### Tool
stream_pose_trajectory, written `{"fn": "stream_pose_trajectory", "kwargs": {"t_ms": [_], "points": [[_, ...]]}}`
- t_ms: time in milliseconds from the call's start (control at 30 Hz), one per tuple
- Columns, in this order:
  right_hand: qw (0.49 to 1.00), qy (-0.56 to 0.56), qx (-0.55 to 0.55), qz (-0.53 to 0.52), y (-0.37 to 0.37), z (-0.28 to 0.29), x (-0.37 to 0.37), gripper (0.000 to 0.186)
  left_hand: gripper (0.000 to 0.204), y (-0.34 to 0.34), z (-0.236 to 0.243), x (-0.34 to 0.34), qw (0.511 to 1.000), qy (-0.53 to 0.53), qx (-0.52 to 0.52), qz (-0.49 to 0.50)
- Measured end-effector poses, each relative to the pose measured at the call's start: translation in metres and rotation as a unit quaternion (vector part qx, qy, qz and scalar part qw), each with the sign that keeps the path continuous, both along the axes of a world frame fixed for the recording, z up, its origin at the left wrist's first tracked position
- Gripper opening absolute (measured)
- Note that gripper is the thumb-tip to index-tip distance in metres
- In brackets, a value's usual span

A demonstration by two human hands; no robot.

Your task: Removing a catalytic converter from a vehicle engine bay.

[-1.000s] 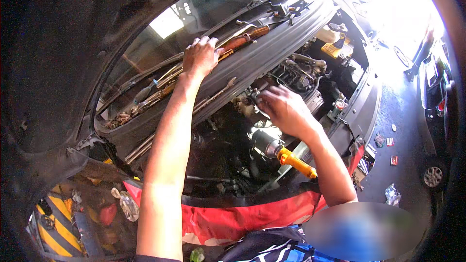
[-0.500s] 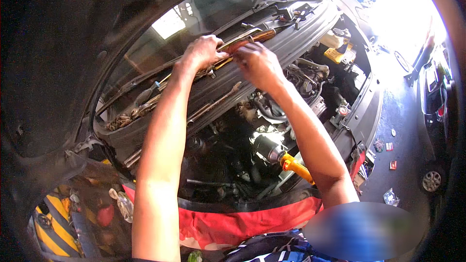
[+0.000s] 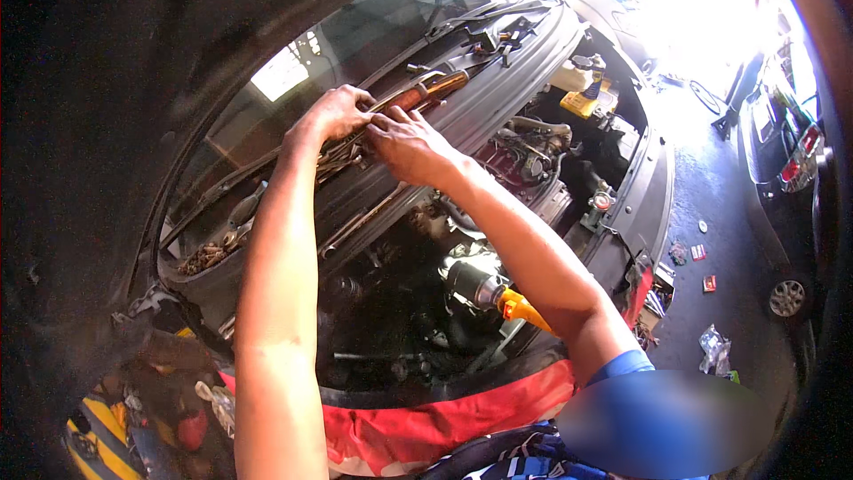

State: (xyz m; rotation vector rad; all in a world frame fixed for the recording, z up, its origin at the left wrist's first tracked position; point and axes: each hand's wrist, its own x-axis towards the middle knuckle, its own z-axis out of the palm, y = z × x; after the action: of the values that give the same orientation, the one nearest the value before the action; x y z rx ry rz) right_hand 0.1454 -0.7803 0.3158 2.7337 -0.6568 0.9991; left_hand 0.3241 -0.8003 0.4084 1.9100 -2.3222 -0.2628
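My left hand (image 3: pixel 336 114) bends over several long metal tools (image 3: pixel 341 155) lying on the dark cowl (image 3: pixel 484 116) below the windshield. Its fingers are curled, and whatever they grip is hidden. Close by on its right, my right hand (image 3: pixel 410 149) has its fingertips drawn together against the left one's; what lies between them cannot be made out. Just beyond both hands rests a tool with an orange-brown handle (image 3: pixel 447 83). A long metal bar (image 3: pixel 362 218) lies along the cowl's near edge.
Below the cowl is the open engine bay, with a yellow-and-black power tool (image 3: pixel 484 289) in it. A yellow container (image 3: pixel 579 104) stands at its right side. Red cloth (image 3: pixel 444 413) covers the front edge. Another car (image 3: pixel 786 187) and litter on the floor are at right.
My right hand has shifted left and nearer along the cowl, closer to my left hand. The orange-brown handle shows more fully beyond them. The whole view has moved slightly.
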Motion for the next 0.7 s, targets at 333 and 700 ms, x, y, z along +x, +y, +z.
{"fn": "stream_pose_trajectory", "kwargs": {"t_ms": [333,700], "points": [[0.991,-0.114,-0.026,0.072,0.066,0.005,0.002,0.026,0.062,0.020,-0.007,-0.014,0.998,-0.022,-0.054,0.016],[0.971,-0.197,-0.040,0.131,0.136,0.036,0.036,0.024,0.079,0.044,0.011,0.009,0.999,-0.003,0.005,-0.043]]}}
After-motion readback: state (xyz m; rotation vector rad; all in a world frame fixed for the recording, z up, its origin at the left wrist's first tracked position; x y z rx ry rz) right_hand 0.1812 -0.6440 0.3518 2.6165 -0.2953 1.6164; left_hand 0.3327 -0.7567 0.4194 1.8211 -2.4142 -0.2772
